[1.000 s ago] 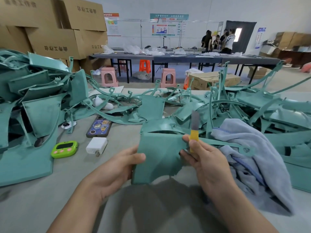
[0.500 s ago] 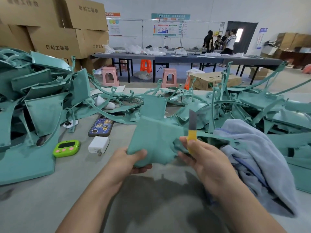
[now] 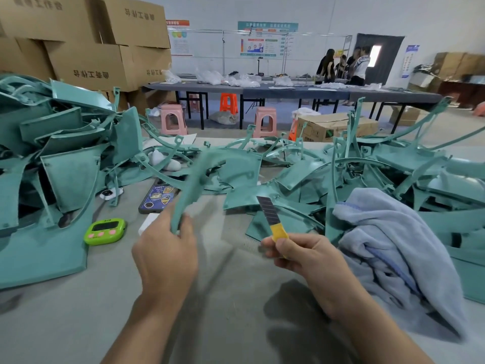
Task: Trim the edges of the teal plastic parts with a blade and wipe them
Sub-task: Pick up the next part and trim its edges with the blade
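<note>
Right now the teal plastic part (image 3: pixel 194 185) in hand is a narrow, curved piece held up over the middle of the desk (image 3: pixel 78 324). It is smeared by motion, so its edges cannot be read. Its long axis climbs from the left hand (image 3: pixel 165 253) toward one o'clock. That hand grasps the lower end, with thumb and fingers pinched round it.

The right hand (image 3: pixel 304 254) sits at three o'clock from the left hand, near it but apart. It is clenched on the yellow-wrapped stub of a snap-off blade (image 3: pixel 269 208). The blade's dark segmented strip leans toward eleven o'clock and touches nothing. The part therefore lies at about ten o'clock from the blade tip, so the likely next step is to bring edge and blade together.

A pale blue towel (image 3: pixel 388 232) is heaped at three o'clock of the right hand, closest to that hand for wiping. At nine to eleven o'clock of the left hand lie a green timer (image 3: pixel 105 231), a white charger (image 3: pixel 147 223) and a phone (image 3: pixel 157 197). More teal parts are piled at left (image 3: pixel 65 158) and at right (image 3: pixel 393 164).
</note>
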